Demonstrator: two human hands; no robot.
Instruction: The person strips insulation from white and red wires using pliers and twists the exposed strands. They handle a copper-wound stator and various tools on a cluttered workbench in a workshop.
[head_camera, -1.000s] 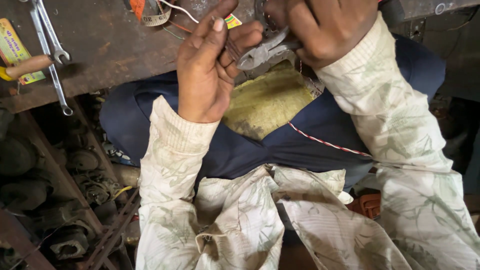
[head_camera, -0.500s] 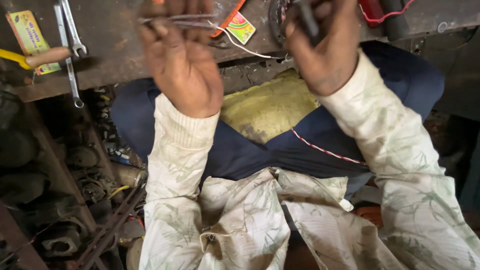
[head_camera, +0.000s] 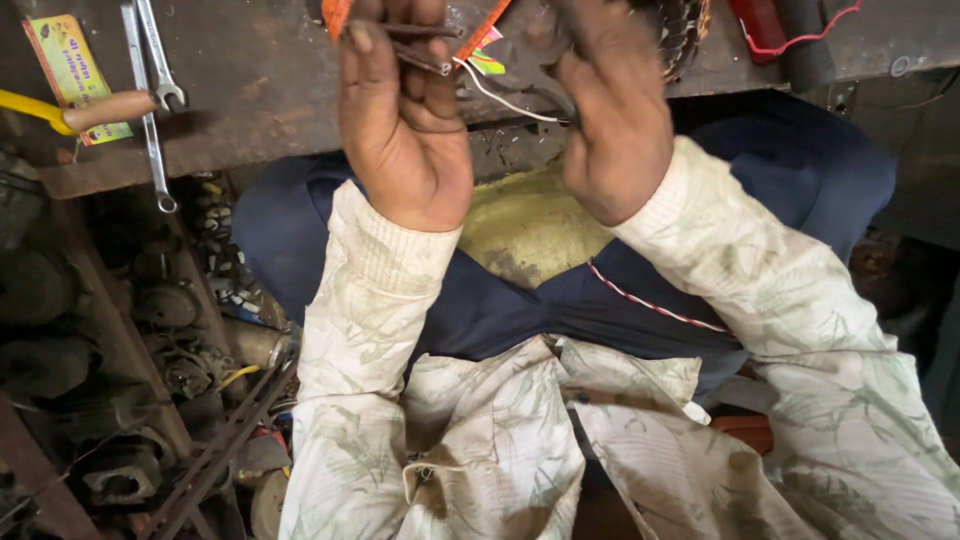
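My left hand (head_camera: 405, 140) is raised over the edge of a dark metal workbench (head_camera: 260, 110), its fingers pinched on a bundle of thin wires (head_camera: 425, 45). A white wire (head_camera: 505, 100) runs from that bundle across to my right hand (head_camera: 615, 125). My right hand is closed around grey pliers (head_camera: 535, 70), which are blurred and mostly hidden by the fingers. The two hands are close together, a short gap apart. Just beyond the right hand sits a round wound coil (head_camera: 680, 25). A yellowish cloth (head_camera: 530, 230) lies on my lap below the hands.
Two spanners (head_camera: 150, 90), a wooden-handled tool (head_camera: 105, 108) and a yellow printed card (head_camera: 70, 65) lie on the bench at left. A red item with red wire (head_camera: 765, 25) sits at top right. Old motor parts and scrap (head_camera: 150, 330) fill the floor to the left.
Both hands have moved closer together above the bench edge, and the view has shifted so the bench sits higher. The wires stay in the left hand and the pliers in the right.
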